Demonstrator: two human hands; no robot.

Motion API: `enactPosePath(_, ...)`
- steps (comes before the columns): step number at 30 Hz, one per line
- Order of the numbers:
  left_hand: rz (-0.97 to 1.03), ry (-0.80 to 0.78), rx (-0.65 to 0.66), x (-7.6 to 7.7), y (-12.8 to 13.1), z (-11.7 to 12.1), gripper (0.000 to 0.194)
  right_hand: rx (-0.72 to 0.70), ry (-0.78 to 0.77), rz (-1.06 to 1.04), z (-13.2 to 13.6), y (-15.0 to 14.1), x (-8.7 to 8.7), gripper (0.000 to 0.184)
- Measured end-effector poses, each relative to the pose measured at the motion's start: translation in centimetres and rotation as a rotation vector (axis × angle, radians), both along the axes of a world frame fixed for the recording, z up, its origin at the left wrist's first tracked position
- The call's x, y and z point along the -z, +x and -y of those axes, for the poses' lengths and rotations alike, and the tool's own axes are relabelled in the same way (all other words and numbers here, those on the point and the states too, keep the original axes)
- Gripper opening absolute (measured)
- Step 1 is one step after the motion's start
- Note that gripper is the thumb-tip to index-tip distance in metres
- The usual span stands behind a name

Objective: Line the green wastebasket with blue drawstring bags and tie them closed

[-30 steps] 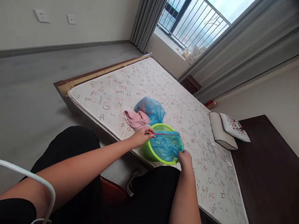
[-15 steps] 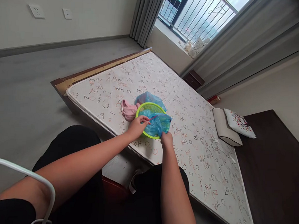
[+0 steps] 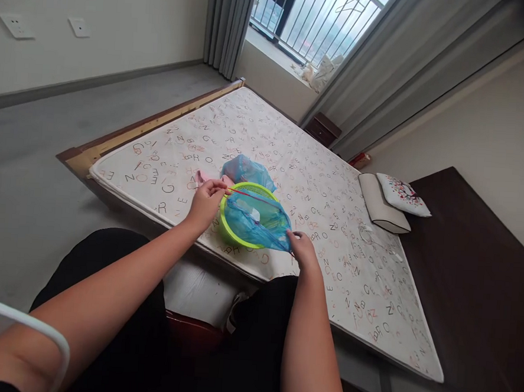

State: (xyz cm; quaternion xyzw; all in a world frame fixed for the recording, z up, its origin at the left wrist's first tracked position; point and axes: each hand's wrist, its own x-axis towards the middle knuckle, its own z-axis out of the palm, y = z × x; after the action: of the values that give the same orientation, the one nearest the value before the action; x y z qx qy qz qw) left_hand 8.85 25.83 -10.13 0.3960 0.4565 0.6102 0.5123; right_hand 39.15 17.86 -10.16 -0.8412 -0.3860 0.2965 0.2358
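Observation:
Between my hands a thin blue plastic bag [image 3: 269, 220] is stretched over a lime-green basket [image 3: 246, 243] on the mattress. My left hand [image 3: 207, 200] is closed in a pinch on the red drawstring [image 3: 244, 193] at the bag's left edge. On the other side, my right hand [image 3: 301, 246] grips the bag's right edge by the basket rim. A small white label-like patch [image 3: 255, 214] shows on the bag. Behind the basket lies another blue plastic bag [image 3: 248, 170], its contents unclear. Pink cloth [image 3: 201, 177] is partly hidden behind my left hand.
The letter-print mattress [image 3: 355, 272] rests on a wooden bed frame [image 3: 160, 116]. A beige pillow [image 3: 382, 202] and a white patterned cushion [image 3: 404, 194] lie near the dark headboard [image 3: 466, 262]. A white cable [image 3: 27, 320] crosses my left forearm.
My hands have moved apart, the left one leftward and up. The bunched blue bag is now spread wide, with its red drawstring pulled taut. The whole view has shifted somewhat.

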Motion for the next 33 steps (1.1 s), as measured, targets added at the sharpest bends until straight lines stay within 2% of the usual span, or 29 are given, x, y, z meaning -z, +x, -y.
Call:
enactPosePath(3,0.158,-0.079,-0.03,-0.6,-0.7,-0.6,0.02,0.121,0.171,-0.247,0.2,0.3,-1.9,0.046)
enactPosePath(6,0.29,-0.099,-0.053,-1.1,-2.0,-1.7,0.029,0.267,0.478,-0.508,-0.4,0.4,-3.9,0.042)
enactPosePath(8,0.311,-0.107,0.009,-1.4,-3.3,-2.5,0.032,0.342,0.691,-0.696,-1.3,0.7,-5.2,0.042)
enactPosePath(10,0.237,-0.166,0.182,-1.7,-4.6,-3.1,0.032,0.397,0.84,-0.861,-2.3,1.0,-6.5,0.038)
enactPosePath(11,0.157,-0.214,0.311,-1.9,-5.2,-3.2,0.031,0.425,0.882,-0.92,-2.8,1.1,-7.1,0.035)
enactPosePath(14,-0.165,-0.348,0.708,-2.0,-6.6,-3.4,0.026,0.481,0.91,-1.022,-4.1,1.1,-8.2,0.028)
enactPosePath(16,-0.319,-0.373,0.818,-2.0,-7.4,-3.4,0.027,0.46,0.903,-1.019,-4.5,0.9,-8.3,0.03)
enactPosePath(21,-0.508,-0.39,0.822,-2.9,-9.6,-3.9,0.029,0.326,0.834,-0.82,-4.2,0.6,-7.1,0.039)
enactPosePath(24,-0.63,-0.401,0.853,-3.6,-10.7,-4.9,0.03,0.159,0.757,-0.835,-3.9,0.8,-6.8,0.041)
enactPosePath(26,-0.608,-0.36,0.802,-3.8,-10.8,-5.6,0.031,0.084,0.741,-0.846,-3.8,0.9,-6.9,0.041)
enactPosePath(28,-0.442,-0.28,0.675,-3.7,-10.5,-6.0,0.034,0.065,0.756,-0.864,-3.8,1.0,-7.2,0.037)
enactPosePath(31,0.041,-0.122,0.439,-3.9,-9.5,-6.3,0.039,0.065,0.839,-0.969,-4.1,1.1,-7.8,0.032)
enactPosePath(33,0.344,-0.043,0.339,-4.2,-8.8,-6.2,0.033,0.069,0.923,-1.069,-4.4,1.1,-7.9,0.031)
